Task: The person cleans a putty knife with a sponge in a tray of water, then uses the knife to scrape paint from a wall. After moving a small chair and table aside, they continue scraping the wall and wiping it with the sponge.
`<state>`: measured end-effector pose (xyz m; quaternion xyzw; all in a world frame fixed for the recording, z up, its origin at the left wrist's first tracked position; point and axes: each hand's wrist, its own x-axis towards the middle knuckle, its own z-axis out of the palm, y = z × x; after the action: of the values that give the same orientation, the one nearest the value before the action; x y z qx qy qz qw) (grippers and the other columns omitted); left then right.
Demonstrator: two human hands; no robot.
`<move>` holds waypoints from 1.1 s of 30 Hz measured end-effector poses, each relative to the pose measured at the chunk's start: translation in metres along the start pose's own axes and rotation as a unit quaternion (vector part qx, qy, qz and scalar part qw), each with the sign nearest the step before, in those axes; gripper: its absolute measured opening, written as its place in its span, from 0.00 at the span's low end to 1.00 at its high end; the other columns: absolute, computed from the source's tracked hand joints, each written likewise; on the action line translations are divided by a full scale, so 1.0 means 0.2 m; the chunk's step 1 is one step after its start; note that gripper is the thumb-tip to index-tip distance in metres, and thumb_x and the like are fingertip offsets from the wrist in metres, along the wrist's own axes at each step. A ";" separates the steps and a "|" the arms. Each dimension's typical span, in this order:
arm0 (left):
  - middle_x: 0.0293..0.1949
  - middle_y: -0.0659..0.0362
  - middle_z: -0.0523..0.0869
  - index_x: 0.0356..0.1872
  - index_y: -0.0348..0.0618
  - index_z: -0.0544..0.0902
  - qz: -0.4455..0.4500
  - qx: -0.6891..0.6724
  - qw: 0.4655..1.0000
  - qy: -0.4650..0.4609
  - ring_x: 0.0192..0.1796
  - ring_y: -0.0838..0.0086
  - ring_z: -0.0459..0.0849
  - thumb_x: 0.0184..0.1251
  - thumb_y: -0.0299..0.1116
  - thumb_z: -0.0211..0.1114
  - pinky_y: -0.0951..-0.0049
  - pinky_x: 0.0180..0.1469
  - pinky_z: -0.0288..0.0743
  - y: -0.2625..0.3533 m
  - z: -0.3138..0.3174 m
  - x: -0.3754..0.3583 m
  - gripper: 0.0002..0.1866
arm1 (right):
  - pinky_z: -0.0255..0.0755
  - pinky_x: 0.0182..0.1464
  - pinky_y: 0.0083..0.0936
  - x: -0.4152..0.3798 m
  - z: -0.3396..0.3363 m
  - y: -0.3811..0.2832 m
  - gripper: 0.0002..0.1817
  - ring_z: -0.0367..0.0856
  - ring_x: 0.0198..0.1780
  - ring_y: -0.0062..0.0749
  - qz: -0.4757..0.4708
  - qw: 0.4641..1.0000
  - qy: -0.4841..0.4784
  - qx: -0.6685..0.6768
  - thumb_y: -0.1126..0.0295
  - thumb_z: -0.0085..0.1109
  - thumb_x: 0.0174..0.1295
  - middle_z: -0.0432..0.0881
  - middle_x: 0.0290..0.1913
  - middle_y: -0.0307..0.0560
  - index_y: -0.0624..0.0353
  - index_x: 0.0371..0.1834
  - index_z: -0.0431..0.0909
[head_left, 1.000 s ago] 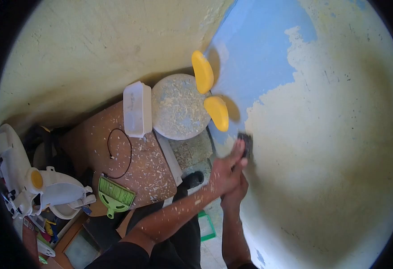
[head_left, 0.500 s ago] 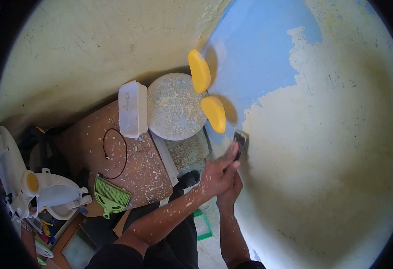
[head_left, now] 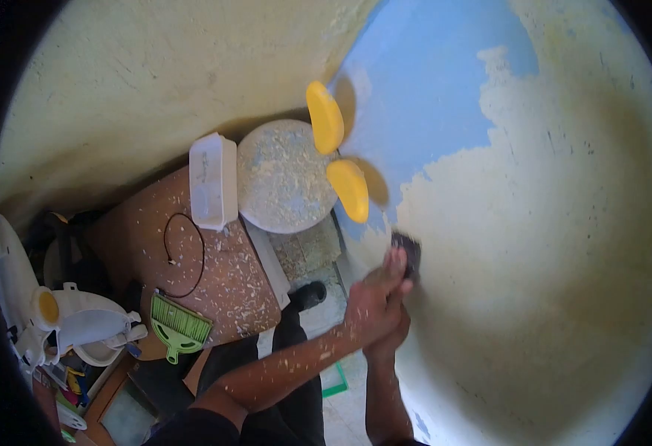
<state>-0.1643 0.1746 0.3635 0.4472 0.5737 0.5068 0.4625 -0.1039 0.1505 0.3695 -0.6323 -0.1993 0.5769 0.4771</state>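
Note:
A dark, flat-bladed scraper lies against the wall at the ragged lower edge of the blue patch. My left hand presses on it, fingers together and stretched along its back. Just beneath, my right hand is closed around the handle, which the hands mostly hide. Pale flakes stick to my left forearm. The wall is cream, with exposed blue paint above the scraper.
Two yellow knobs stick out by the corner, over a flake-covered round stool top. A white plastic container, a black cable and a green hand brush rest on the flake-strewn brown tabletop. White plastic items stand at left.
Both hands and the scraper have moved slightly down and right along the wall. The blade now sits lower against the cream paint. The whole view has shifted a little left.

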 end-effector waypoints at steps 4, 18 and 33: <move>0.60 0.39 0.69 0.61 0.33 0.68 -0.010 -0.027 0.999 0.012 0.64 0.56 0.66 0.65 0.31 0.57 0.67 0.64 0.63 -0.02 -0.05 0.04 0.24 | 0.71 0.47 0.23 0.03 -0.08 0.06 0.19 0.77 0.43 0.26 -0.027 0.990 -0.074 -0.119 0.62 0.44 0.69 0.78 0.45 0.44 0.67 0.52 0.72; 0.60 0.40 0.70 0.61 0.31 0.67 -0.024 -0.019 0.999 -0.016 0.64 0.62 0.67 0.65 0.32 0.57 0.72 0.64 0.62 -0.07 -0.04 0.04 0.25 | 0.72 0.40 0.23 0.00 -0.02 0.07 0.21 0.78 0.41 0.26 -0.079 0.975 -0.025 -0.208 0.59 0.43 0.69 0.78 0.43 0.48 0.67 0.52 0.72; 0.62 0.43 0.68 0.61 0.36 0.69 -0.087 -0.079 0.993 -0.011 0.66 0.56 0.64 0.62 0.29 0.59 0.70 0.65 0.62 -0.06 -0.12 0.14 0.25 | 0.59 0.17 0.17 0.08 0.04 0.08 0.18 0.66 0.16 0.16 -0.013 0.996 -0.061 -0.069 0.58 0.43 0.70 0.71 0.18 0.33 0.64 0.37 0.74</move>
<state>-0.1938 0.1977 0.3508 0.3632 0.5639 0.5034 0.5446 -0.1120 0.1593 0.3494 -0.6243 -0.2754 0.5934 0.4269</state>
